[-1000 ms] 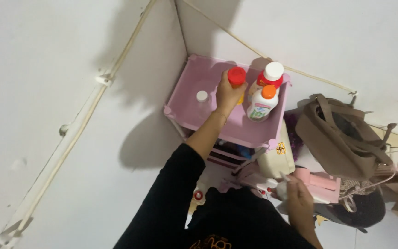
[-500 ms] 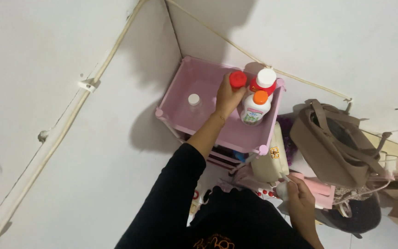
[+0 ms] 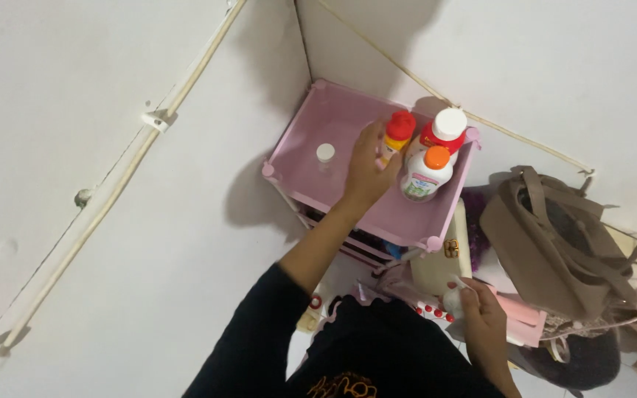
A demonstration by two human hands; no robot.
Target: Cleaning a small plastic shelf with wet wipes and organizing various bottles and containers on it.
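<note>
The left hand [image 3: 366, 173] reached up over the top of a pink shelf [image 3: 311, 136] set in the corner of two white walls; its fingers were loosely curled about a small bottle with a red cap [image 3: 397, 133], touching its side, though whether they gripped it firmly could not be told. That bottle stood upright near the shelf's back edge. Just beside it stood a red bottle with a white cap [image 3: 445, 129], and in front of that a white bottle with an orange cap [image 3: 427, 173], the three close together. A small clear bottle with a white cap [image 3: 325, 155] stood apart from them, toward the left of the shelf top. The right hand [image 3: 481, 313] was lower, below the shelf, its fingers closed on a small white object [image 3: 453, 298] whose kind could not be made out. A tan bag [image 3: 547, 243] hung to the right of the shelf. A pale cable [image 3: 149, 121] ran along the left wall.
</note>
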